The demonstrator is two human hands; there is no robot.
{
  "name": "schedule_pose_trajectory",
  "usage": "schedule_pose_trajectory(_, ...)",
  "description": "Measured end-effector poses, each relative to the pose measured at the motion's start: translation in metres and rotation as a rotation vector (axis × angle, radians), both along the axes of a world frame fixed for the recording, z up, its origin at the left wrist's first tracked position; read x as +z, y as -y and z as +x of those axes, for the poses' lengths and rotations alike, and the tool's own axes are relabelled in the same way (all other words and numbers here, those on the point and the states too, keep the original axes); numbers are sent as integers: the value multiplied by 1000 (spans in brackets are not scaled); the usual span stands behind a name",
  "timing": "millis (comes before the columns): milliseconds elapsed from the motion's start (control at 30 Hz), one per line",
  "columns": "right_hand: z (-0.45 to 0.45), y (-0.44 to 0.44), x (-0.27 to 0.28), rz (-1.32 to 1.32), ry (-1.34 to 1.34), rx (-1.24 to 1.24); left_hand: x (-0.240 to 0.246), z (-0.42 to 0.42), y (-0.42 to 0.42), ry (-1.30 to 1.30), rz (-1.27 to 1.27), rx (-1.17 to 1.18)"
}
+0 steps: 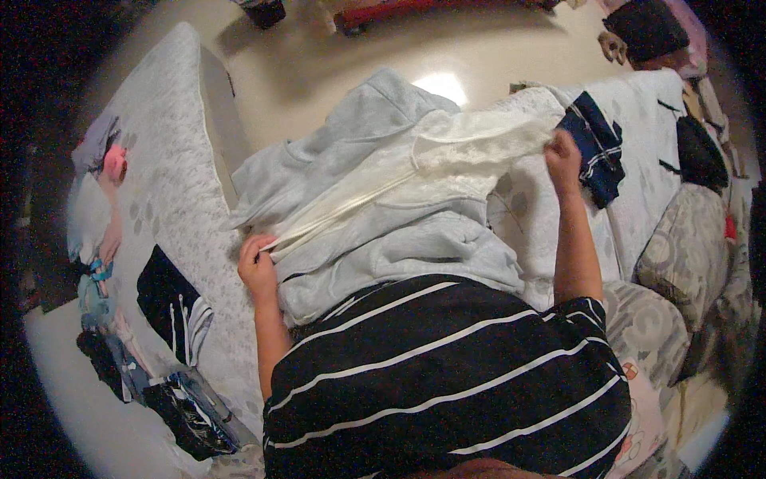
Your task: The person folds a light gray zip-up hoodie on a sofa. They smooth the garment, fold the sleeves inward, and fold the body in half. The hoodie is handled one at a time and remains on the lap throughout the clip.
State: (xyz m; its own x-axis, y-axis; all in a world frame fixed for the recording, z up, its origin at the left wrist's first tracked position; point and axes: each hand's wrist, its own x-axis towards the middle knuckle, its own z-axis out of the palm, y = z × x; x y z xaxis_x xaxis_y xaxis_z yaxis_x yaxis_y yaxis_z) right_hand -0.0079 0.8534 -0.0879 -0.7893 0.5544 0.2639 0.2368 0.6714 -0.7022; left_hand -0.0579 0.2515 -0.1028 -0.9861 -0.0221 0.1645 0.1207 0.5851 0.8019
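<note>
A white garment with a long front seam or zip edge (pixel 359 206) is stretched between my two hands. My left hand (pixel 258 263) pinches its lower left end, and my right hand (pixel 562 157), slightly blurred, grips its far right end at about chest width away. Beneath and around it lies a light grey sweatshirt-like garment (pixel 443 233), bunched over my lap, with part of it (pixel 383 99) spread out on the far side. A folded navy cloth with white lines (pixel 598 149) lies just beyond my right hand.
A white patterned quilted cover (pixel 167 143) runs along the left, bearing a folded black-and-white garment (pixel 173 305) and a row of mixed clothes (pixel 99 287). At right are a black garment (pixel 700 152) and grey patterned cushions (pixel 685 251). A red object (pixel 419 12) stands on the floor beyond.
</note>
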Motion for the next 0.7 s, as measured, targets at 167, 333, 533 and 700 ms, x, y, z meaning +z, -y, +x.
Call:
schedule_pose_trajectory(167, 39, -1, -34, 100, 201, 33, -1, 2, 3, 19, 15, -3)
schedule_pose_trajectory(333, 31, 7, -41, -353, 47, 34, -7, -1, 6, -35, -15, -9)
schedule_pose_trajectory(533, 3, 23, -43, -25, 237, -67, -5, 2, 4, -26, 2, -14)
schedule_pose_trajectory(700, 0, 9, 13, 72, -511, -195, -6, 3, 4, -25, 0, -8)
